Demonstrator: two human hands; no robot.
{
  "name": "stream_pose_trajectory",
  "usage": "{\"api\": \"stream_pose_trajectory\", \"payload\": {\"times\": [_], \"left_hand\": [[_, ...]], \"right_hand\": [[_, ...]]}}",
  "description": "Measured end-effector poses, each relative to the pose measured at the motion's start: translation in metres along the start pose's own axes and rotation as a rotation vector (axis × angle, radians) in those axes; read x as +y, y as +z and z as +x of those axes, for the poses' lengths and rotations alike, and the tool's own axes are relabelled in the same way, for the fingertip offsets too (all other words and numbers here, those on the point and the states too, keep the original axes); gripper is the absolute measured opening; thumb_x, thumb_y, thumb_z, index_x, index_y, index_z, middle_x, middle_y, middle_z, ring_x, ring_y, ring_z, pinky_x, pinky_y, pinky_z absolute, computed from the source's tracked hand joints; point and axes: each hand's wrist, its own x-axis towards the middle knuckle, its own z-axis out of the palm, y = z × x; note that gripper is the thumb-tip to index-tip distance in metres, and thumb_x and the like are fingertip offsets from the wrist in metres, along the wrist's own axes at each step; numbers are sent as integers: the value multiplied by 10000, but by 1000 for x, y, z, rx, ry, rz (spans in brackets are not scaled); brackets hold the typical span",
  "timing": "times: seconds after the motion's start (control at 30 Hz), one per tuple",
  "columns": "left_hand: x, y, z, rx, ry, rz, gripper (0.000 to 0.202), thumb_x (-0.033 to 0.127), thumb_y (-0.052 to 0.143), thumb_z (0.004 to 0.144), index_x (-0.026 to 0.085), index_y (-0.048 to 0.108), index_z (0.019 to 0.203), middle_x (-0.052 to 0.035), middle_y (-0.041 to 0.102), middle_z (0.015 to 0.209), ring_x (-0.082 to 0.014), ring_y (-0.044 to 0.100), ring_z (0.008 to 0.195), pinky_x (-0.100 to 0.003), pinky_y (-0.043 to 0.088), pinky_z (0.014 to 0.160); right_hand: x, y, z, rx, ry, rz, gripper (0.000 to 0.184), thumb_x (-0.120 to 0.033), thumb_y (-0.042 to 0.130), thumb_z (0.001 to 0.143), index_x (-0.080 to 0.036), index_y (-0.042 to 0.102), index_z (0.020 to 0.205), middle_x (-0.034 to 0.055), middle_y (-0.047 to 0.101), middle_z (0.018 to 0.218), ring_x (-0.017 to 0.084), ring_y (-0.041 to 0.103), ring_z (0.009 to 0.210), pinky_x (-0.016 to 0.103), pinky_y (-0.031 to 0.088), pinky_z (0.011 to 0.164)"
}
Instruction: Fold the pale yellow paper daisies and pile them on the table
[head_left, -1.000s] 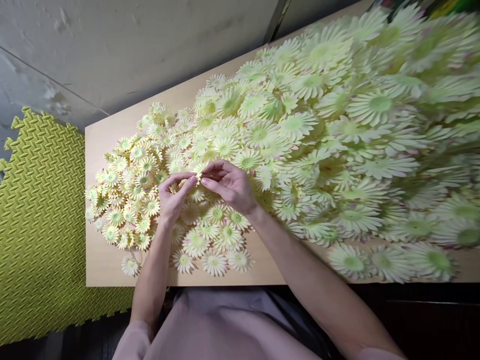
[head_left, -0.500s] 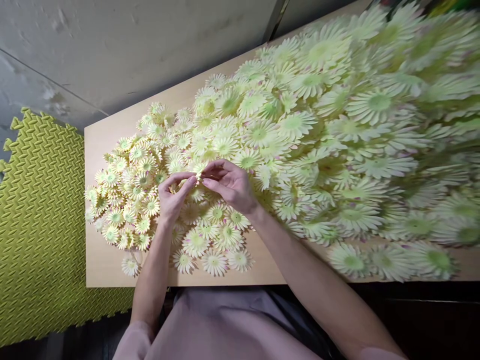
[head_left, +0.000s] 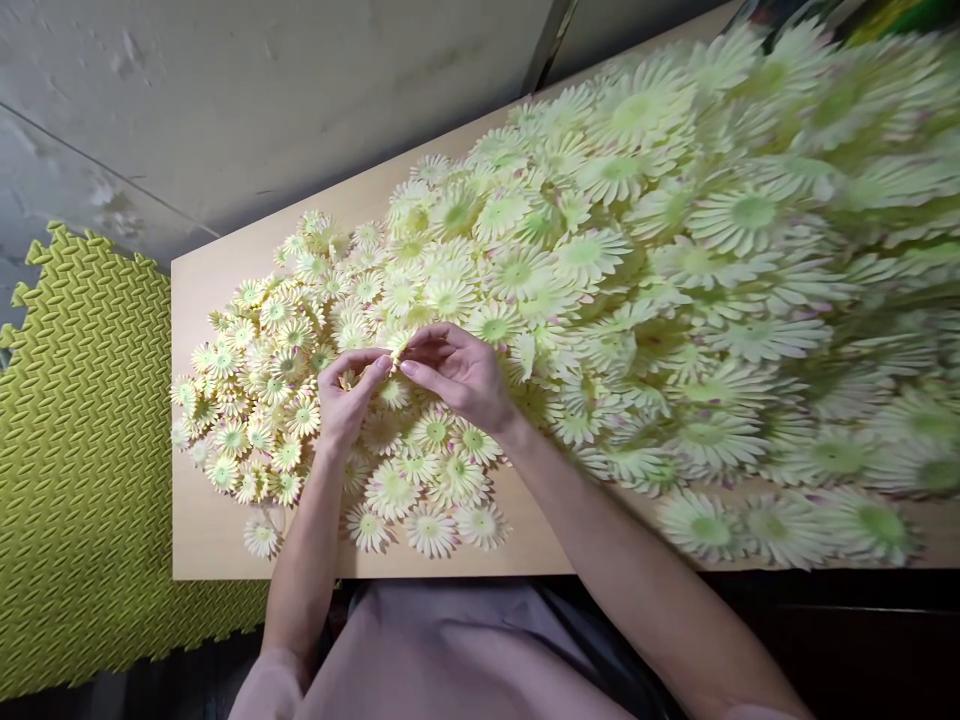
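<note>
Between both hands, over the middle of the flower heap, is a small pale yellow artificial flower [head_left: 397, 352], seen edge-on and partly covered by fingers. My left hand [head_left: 349, 390] pinches its left side between thumb and forefinger. On the other side my right hand [head_left: 457, 375] has its thumb and fingertips closed at the flower's edge. Small flower heads [head_left: 277, 350] with green centres and pinkish tips lie piled left of my hands. Larger cream flower heads [head_left: 589, 255] spread thickly to the right. A few single ones [head_left: 431, 528] lie below my hands, near the front edge.
The light wooden table [head_left: 217, 545] carries the flowers. A grey wall [head_left: 337, 90] runs along its back. Yellow-green interlocking foam mats [head_left: 82, 450] stand at the left. Dark and green items [head_left: 900, 18], blurred, sit at the far right corner.
My hands stay almost in place with the small flower between them; the right fingertips have shifted very slightly. The whole view has dropped a little in the frame. The heaps look the same.
</note>
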Motion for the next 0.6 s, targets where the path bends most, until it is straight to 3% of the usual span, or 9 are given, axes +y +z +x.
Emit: {"api": "stream_pose_trajectory", "payload": {"times": [0.6], "left_hand": [[3,0,-1,-11,26,34,131,336,780,763,223,772,830,-39,750,872,-175,677,905,-323,501,890]], "right_hand": [[-4,0,0,-2,12,2,239,-262,770,779,-237,648,982,13,733,934,161,722,885,322,637,817]]}}
